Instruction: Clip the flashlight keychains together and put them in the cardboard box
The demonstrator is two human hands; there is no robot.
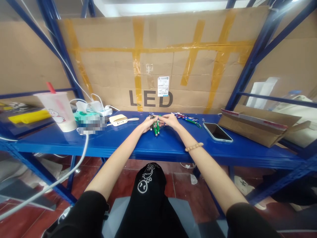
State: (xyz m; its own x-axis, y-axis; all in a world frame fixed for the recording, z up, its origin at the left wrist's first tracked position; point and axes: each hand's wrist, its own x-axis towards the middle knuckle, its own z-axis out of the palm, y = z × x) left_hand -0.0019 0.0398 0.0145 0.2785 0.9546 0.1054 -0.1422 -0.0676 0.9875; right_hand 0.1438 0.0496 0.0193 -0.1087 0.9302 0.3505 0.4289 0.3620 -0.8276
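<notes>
Blue steel shelving (74, 145) forms the work surface in the head view, with handling concentrated at its centre. The left hand (149, 124) and right hand (171, 120) are held low and partly closed, fingertips converging above a small cluster of green cylindrical keychain items (156, 129). The fingers hide whether either hand has hold of one, so grip cannot be confirmed. Working position as shown: forearms extended evenly, wrists level, hands close together so that small parts stay within reach of both sets of fingertips (158, 119). A second tangle of coloured keychains (187, 116) lies just right of the hands, near a smartphone (218, 132). Containers: at the left of the frame, a translucent plastic cup (58, 110) with a red straw (51, 87) holds a pale liquid in its lower part. At the right, an open cardboard carton (257, 125) lies on the shelf; its contents are not visible. A beige power bank (118, 119) and white cables (95, 105) sit between cup and hands.
</notes>
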